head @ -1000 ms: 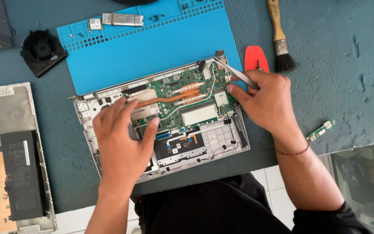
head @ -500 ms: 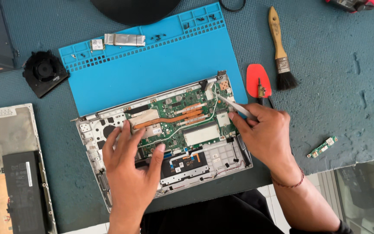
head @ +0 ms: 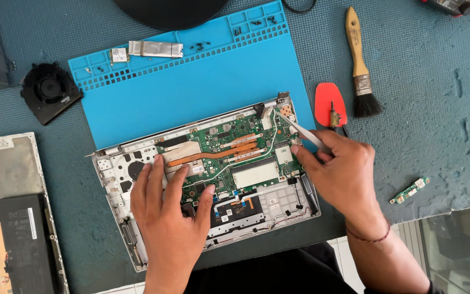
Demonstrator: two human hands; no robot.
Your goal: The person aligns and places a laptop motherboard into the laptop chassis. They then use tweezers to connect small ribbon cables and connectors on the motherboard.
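Head view, landmark = the opened silver laptop chassis (head: 137, 256) with green mainboard (head: 229, 147) exposed, lying half on the blue silicone work mat (head: 191, 87).

Left hand (head: 172, 218): flat on the chassis, fingers spread over the mainboard's left half and the copper heat pipe (head: 213, 155), palm over the lower edge. Grasping nothing, just pressing down to steady. Compared with a second ago it sits lower and further toward the near edge, so more of the board is uncovered.

Right hand (head: 344, 174): at the chassis's right edge, pinching slim silver tweezers (head: 300, 130). Tips point to the board's upper right corner by the hinge. Tip angle and spot look about the same as half a second ago; the hand has only shifted slightly right. Judgement: work is staying on that corner, fine picking, not a tool change.

Around the chassis:
- above, on the mat: small black screws (head: 199, 46), silver strip-shaped card (head: 156, 49)
- upper left: black cooling fan (head: 50, 90), removed
- left: grey bottom cover with black battery (head: 20, 247)
- right: red plastic pry pick (head: 330, 103), wooden-handled black-bristle brush (head: 360, 65), small green circuit board (head: 410, 190)

The camera has pulled back since a second ago.
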